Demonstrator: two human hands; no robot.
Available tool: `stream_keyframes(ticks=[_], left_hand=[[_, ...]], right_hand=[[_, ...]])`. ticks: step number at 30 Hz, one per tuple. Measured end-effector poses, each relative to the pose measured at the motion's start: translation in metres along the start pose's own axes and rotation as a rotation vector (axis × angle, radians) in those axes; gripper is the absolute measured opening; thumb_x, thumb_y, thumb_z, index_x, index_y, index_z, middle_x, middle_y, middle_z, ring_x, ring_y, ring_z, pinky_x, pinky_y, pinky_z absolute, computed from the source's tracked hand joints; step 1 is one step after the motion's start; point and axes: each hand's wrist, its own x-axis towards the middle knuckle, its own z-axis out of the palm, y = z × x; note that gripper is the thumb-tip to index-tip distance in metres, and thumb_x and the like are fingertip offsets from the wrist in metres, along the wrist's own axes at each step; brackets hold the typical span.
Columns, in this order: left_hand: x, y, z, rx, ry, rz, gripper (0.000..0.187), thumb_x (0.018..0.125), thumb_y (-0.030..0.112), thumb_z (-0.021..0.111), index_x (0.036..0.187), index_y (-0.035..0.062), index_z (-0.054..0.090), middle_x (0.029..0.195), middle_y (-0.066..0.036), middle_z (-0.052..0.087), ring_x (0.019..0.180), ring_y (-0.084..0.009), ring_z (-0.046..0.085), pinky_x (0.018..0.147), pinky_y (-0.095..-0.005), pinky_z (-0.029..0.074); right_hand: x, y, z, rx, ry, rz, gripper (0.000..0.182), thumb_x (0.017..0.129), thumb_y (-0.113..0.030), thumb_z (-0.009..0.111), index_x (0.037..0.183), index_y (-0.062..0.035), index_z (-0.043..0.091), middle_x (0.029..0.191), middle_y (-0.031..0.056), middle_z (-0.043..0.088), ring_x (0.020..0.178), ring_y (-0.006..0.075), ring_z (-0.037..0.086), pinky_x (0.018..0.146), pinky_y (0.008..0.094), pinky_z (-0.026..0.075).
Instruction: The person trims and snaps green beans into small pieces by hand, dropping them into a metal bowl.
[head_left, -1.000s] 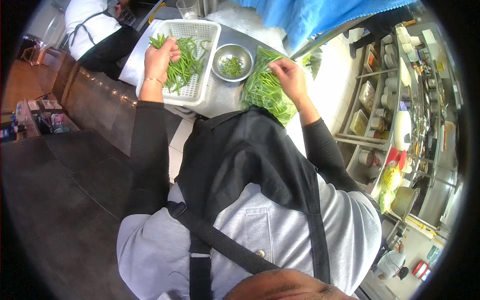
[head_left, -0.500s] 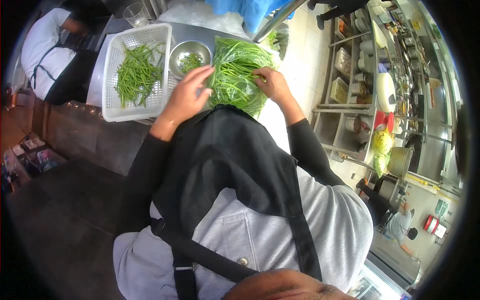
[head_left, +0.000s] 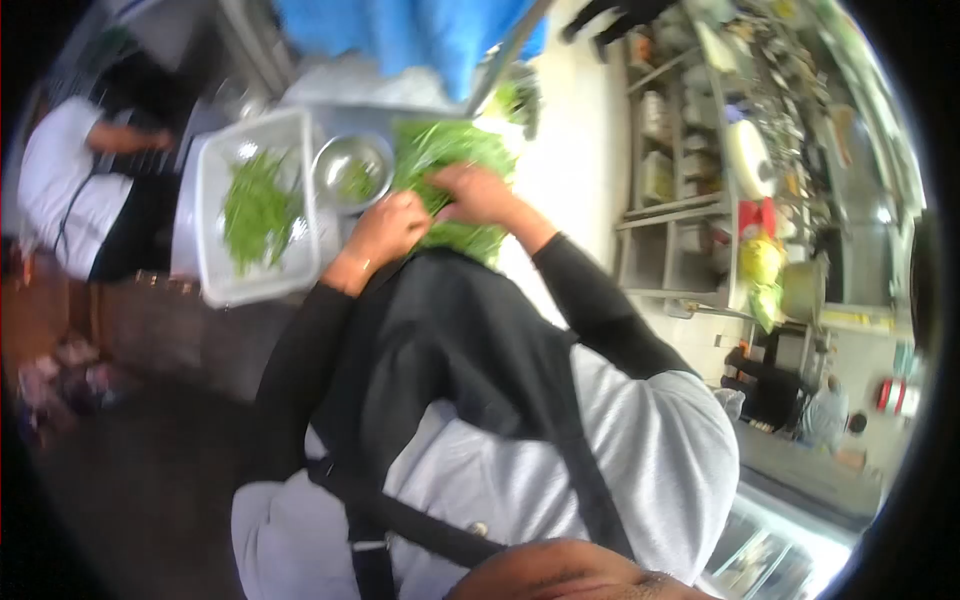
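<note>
A clear plastic bag of long green beans [head_left: 430,145] lies on the counter, blurred by motion. Over its near left edge is my left hand [head_left: 388,232], closed with its fingers curled; whatever it grips is too blurred to see. My right hand [head_left: 478,196] is above the bag, beside the left, its fingers and thumb bent around something I cannot make out. A steel bowl [head_left: 325,195] with short green pieces stands left of the bag. Farther left, a white perforated basket [head_left: 212,215] holds a pile of green beans [head_left: 258,215].
Blue cloth or plastic [head_left: 380,35] hangs at the counter's far edge, beside a metal pole [head_left: 512,50]. At left a person in a white top [head_left: 75,180] works. Shelves [head_left: 670,215] of containers stand right, with a bagged leafy vegetable [head_left: 763,270]. Another person [head_left: 825,415] is farther off.
My right hand has moved left across the bag to near my left hand. The left hand's fingers, apart before, are now curled. The whole view has shifted and blurred.
</note>
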Motion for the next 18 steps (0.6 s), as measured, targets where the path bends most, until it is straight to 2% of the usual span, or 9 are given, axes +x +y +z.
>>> stream_keyframes(ticks=[2,3,4,5,6,9,12,16,18], left_hand=[[0.006,0.002,0.002,0.092,0.022,0.045,0.007,0.086,0.015,0.072,0.081,0.0097,0.073,0.092,-0.009,0.066,0.092,-0.0326,0.065,0.081,-0.0447,0.054],[0.008,-0.002,0.006,0.095,0.017,0.042,0.006,0.087,0.015,0.072,0.084,0.01,0.074,0.093,-0.009,0.066,0.092,-0.0333,0.065,0.081,-0.045,0.054],[0.008,0.004,0.004,0.06,0.045,0.024,0.005,0.086,0.015,0.073,0.085,0.0102,0.074,0.095,-0.01,0.067,0.092,-0.0339,0.066,0.081,-0.0455,0.054],[0.008,0.006,0.002,0.093,0.035,0.043,0.005,0.084,0.015,0.074,0.085,0.0105,0.075,0.095,-0.01,0.067,0.092,-0.0339,0.066,0.081,-0.0456,0.055],[0.007,0.006,0.002,0.076,0.014,0.043,0.007,0.08,0.011,0.077,0.086,0.009,0.074,0.094,-0.009,0.066,0.092,-0.0324,0.064,0.083,-0.0435,0.053],[0.002,0.0,0.001,0.027,0.053,0.048,0.008,0.075,0.009,0.078,0.082,0.01,0.074,0.092,-0.007,0.068,0.091,-0.0324,0.065,0.082,-0.0444,0.055],[-0.001,0.001,-0.004,-0.007,0.058,0.073,0.011,0.073,0.008,0.08,0.083,0.0099,0.075,0.092,-0.007,0.068,0.092,-0.0325,0.065,0.083,-0.0442,0.054],[0.001,0.0,0.0,-0.033,0.087,0.085,0.015,0.072,0.007,0.082,0.085,0.0095,0.076,0.094,-0.007,0.068,0.092,-0.0327,0.065,0.084,-0.0443,0.054],[0.0,0.001,0.001,-0.031,0.088,0.065,0.016,0.072,0.007,0.083,0.087,0.0085,0.077,0.095,-0.008,0.069,0.093,-0.0326,0.065,0.084,-0.0441,0.054]], right_hand=[[0.009,0.004,0.026,-0.079,0.054,0.021,0.071,0.077,-0.049,0.082,0.132,-0.0071,0.065,0.124,0.018,0.069,0.119,0.0388,0.063,0.101,0.0514,0.049],[0.008,-0.005,0.02,-0.078,0.062,0.028,0.066,0.078,-0.049,0.079,0.125,-0.0035,0.066,0.118,0.0185,0.069,0.116,0.0398,0.063,0.099,0.052,0.05],[0.008,-0.009,0.024,-0.128,0.149,-0.048,0.057,0.079,-0.042,0.078,0.119,-0.0025,0.067,0.114,0.0178,0.07,0.111,0.0391,0.064,0.095,0.0519,0.051],[0.007,-0.01,0.03,-0.188,0.081,0.01,0.045,0.081,-0.034,0.074,0.112,-0.0017,0.066,0.11,0.0185,0.07,0.104,0.0383,0.066,0.089,0.0497,0.053],[0.004,-0.013,0.035,-0.305,0.138,0.002,0.037,0.085,-0.03,0.068,0.108,-0.0015,0.066,0.105,0.0185,0.07,0.097,0.0361,0.067,0.082,0.0473,0.055],[0.01,-0.03,0.04,-0.428,0.086,0.103,0.038,0.089,-0.033,0.06,0.107,-0.0003,0.065,0.101,0.0161,0.07,0.096,0.0343,0.067,0.074,0.0466,0.055],[0.005,-0.039,0.038,-0.422,0.161,0.077,0.04,0.091,-0.037,0.06,0.108,-0.0009,0.066,0.104,0.0173,0.071,0.101,0.0344,0.067,0.074,0.0464,0.055],[0.001,-0.031,0.033,-0.359,0.126,0.112,0.043,0.093,-0.042,0.061,0.109,-0.0018,0.066,0.105,0.0175,0.071,0.106,0.0343,0.066,0.074,0.0468,0.055],[-0.001,-0.023,0.036,-0.45,0.172,-0.009,0.044,0.093,-0.043,0.065,0.103,-0.0008,0.066,0.096,0.0195,0.071,0.102,0.0391,0.067,0.078,0.0497,0.055]])
